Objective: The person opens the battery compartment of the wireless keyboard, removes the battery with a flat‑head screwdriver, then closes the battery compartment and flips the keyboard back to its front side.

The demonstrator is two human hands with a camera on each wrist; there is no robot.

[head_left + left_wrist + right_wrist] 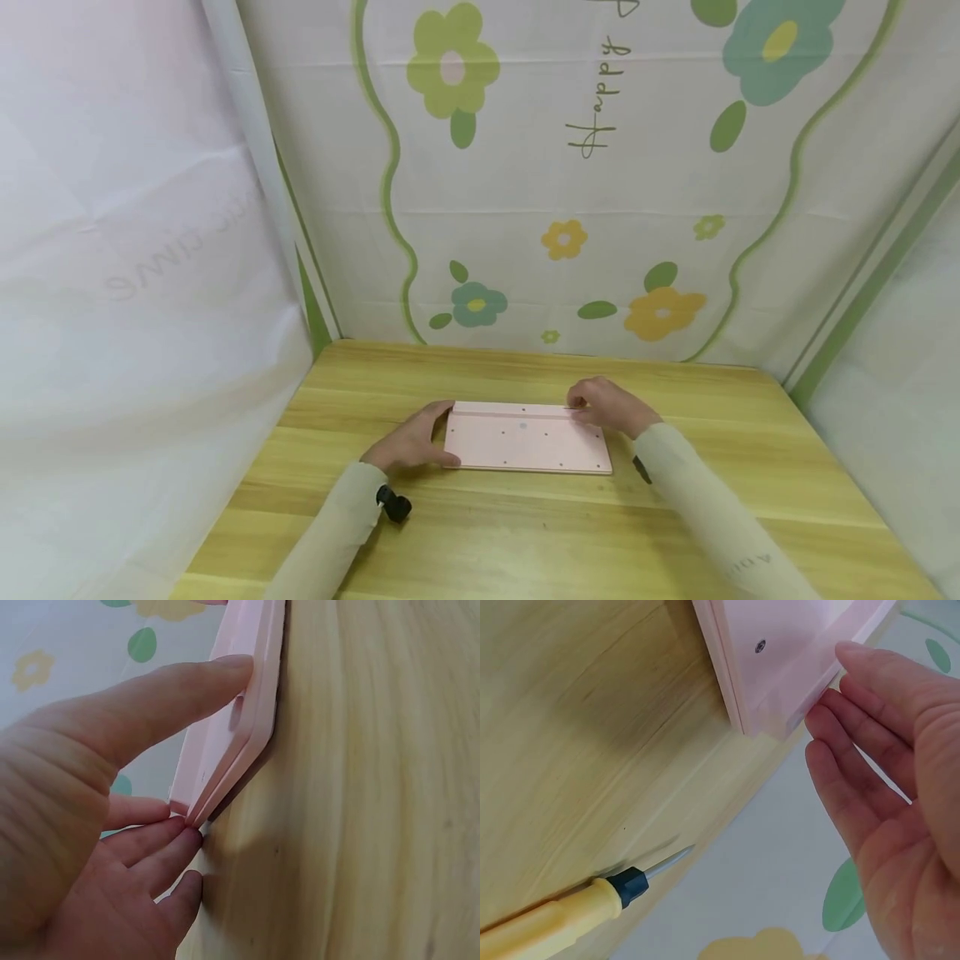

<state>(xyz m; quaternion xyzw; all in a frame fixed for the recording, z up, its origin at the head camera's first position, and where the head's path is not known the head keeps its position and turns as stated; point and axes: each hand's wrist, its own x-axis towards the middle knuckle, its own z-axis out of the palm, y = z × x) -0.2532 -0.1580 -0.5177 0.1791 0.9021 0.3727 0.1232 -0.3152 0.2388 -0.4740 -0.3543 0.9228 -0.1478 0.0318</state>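
A pink keyboard [525, 442] lies on the table with its underside up, showing several small screw spots and a raised strip along the far edge. At its left end, my left hand [411, 442] holds it between the thumb on the near corner and the fingers at the far corner. In the left wrist view the thumb lies over the edge of the keyboard [225, 742], fingertips against its corner. My right hand [609, 406] pinches the far edge near the right corner, thumb on the strip. The right wrist view shows a dark screw [760, 646] close to that thumb.
A screwdriver [562, 919] with a yellow handle and black collar lies on the wooden table [480, 533], in the right wrist view. White flowered cloth [525, 192] hangs behind the table, and pale cloth [135, 333] hangs at the left side.
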